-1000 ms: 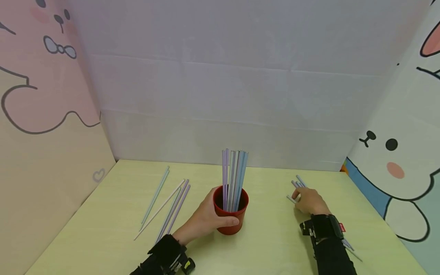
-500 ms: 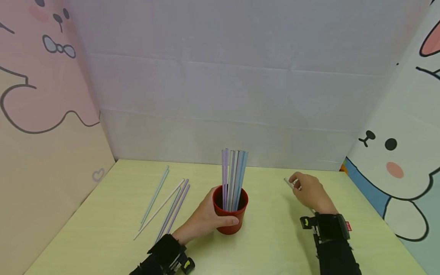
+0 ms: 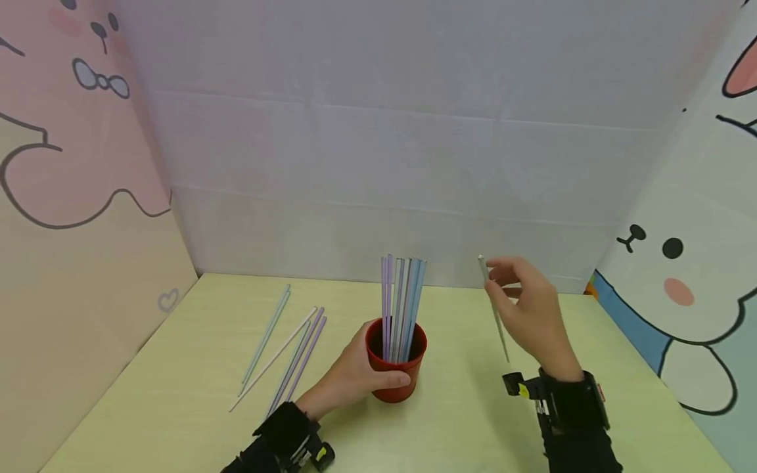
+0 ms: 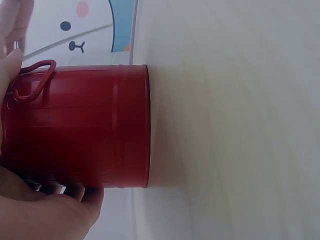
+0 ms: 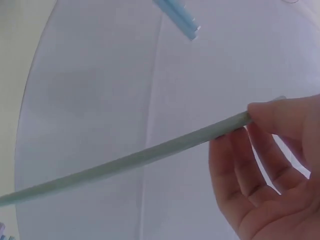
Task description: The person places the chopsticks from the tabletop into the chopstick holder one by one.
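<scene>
My left hand grips a small red metal bucket by its side, thumb across the front. The left wrist view shows the bucket standing on the table, with a wire loop handle. Several purple, pale and blue straws stand upright in it. To the right, my right hand pinches a pale green straw near its upper end, off the table. The right wrist view shows this straw between thumb and fingertips, its lower end running out of view.
Several loose straws in green, white and purple lie on the table left of the bucket. In the right wrist view, purple and blue straw ends peek in at the lower left corner. A white wall stands behind the table.
My right hand has risen from the table, lifting the green straw and tilting it towards upright. Other straws seen at the right earlier are out of the head view. The left hand and bucket stay put.
</scene>
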Demonstrator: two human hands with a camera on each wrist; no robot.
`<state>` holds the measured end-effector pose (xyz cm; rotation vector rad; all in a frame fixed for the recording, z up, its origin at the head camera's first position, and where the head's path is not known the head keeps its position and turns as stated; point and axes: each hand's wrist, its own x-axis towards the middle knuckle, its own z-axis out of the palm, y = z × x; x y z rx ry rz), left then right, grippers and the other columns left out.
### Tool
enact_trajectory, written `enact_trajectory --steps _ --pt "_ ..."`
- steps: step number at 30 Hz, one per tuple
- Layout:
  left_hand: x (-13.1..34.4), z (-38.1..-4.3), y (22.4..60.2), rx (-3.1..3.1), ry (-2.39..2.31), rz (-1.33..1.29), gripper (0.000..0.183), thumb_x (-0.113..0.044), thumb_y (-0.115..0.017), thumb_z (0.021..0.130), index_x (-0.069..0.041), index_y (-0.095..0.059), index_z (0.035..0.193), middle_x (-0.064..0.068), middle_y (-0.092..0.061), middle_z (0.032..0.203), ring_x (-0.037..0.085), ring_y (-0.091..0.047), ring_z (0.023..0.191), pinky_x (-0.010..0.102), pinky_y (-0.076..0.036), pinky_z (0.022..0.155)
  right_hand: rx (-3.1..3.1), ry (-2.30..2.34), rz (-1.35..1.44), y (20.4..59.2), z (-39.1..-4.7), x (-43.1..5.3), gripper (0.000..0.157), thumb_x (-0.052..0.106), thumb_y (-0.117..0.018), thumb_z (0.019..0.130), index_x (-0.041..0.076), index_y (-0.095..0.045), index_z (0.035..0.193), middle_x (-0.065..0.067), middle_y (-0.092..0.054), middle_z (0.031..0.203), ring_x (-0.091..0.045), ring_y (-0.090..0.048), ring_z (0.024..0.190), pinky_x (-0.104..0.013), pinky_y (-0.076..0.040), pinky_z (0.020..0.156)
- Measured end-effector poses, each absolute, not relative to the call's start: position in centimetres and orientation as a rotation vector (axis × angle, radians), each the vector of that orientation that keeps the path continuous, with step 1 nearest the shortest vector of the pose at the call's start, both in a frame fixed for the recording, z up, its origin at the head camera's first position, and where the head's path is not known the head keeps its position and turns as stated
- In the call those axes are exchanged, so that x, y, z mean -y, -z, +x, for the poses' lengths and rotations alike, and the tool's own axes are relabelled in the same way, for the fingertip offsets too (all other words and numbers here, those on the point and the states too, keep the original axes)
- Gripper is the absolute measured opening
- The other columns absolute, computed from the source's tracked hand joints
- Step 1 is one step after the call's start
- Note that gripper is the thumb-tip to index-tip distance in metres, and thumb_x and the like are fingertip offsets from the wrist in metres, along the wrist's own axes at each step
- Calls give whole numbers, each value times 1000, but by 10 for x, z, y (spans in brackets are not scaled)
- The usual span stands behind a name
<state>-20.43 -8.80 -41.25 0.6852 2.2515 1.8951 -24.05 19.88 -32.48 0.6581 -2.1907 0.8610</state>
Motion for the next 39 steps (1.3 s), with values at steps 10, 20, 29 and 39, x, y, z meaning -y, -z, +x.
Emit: enact_trajectory --steps 10,20,29,39 --pt "88 -205 413 -2206 -1929 731 81 -16 -81 76 -12 -32 140 7 -47 134 26 -47 117 44 -45 90 1827 -1391 816 296 -204 -165 42 -20 -60 81 -4 -54 120 -14 -55 100 -21 -57 90 -25 -50 82" --pt "88 -205 413 -2197 -1942 724 80 -16 -80 76 -11 -32 140 7 -48 133 27 -48 117 45 -45 90 1566 -1629 1011 285 -189 -145 35 -20 -59 83 -18 -46 116 -19 -54 98 -25 -58 87 -30 -51 86" --pt "87 -205 411 -2190 -1939 735 80 -16 -80 76 -10 -32 140 8 -48 133 28 -47 117 45 -45 90 1491 -1675 1015 283 -184 -139 35 -17 -59 84 -18 -46 117 -19 -56 96 -25 -58 87 -27 -51 81" --pt "87 -209 420 -2236 -1910 692 84 -20 -81 75 -13 -30 142 5 -46 133 25 -48 116 46 -43 93 1836 -1698 885 296 -185 -111 37 -16 -58 86 -7 -49 120 -17 -55 96 -29 -58 86 -32 -54 79"
